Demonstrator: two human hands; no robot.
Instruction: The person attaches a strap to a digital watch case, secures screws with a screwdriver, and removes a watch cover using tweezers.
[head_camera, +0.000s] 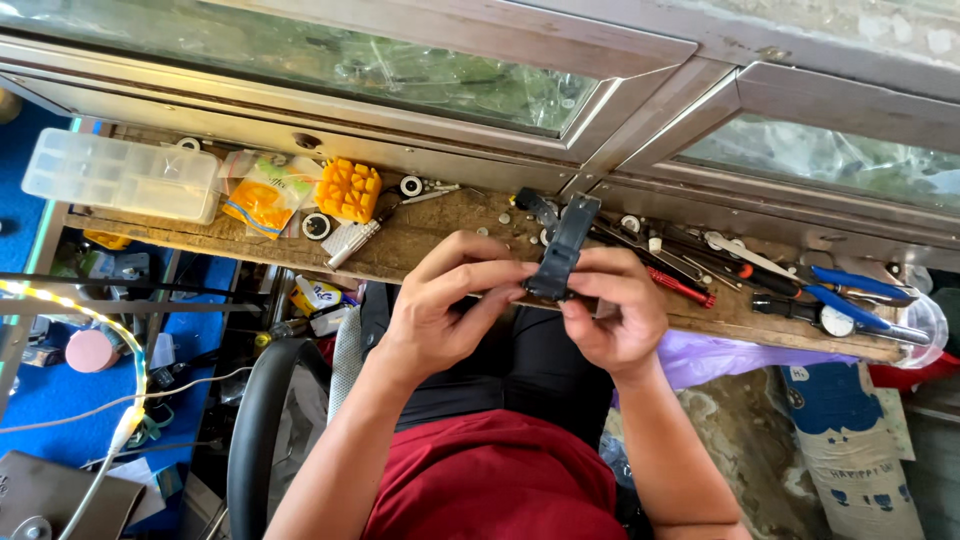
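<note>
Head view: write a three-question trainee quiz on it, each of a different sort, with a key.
1. True or false: both hands grip the black watch strap.
2. Multiple choice: the orange block lies on the wooden bench beside A) the blue-handled pliers, B) a yellow packet, C) the purple bag.
3. Fill in: the blue-handled pliers lie toward the person's ____ end of the bench.

Key
1. True: the left hand and the right hand both pinch the strap at its lower end.
2. B: the yellow packet sits just left of the block; the clear plastic box is further left.
3. Right.
</note>
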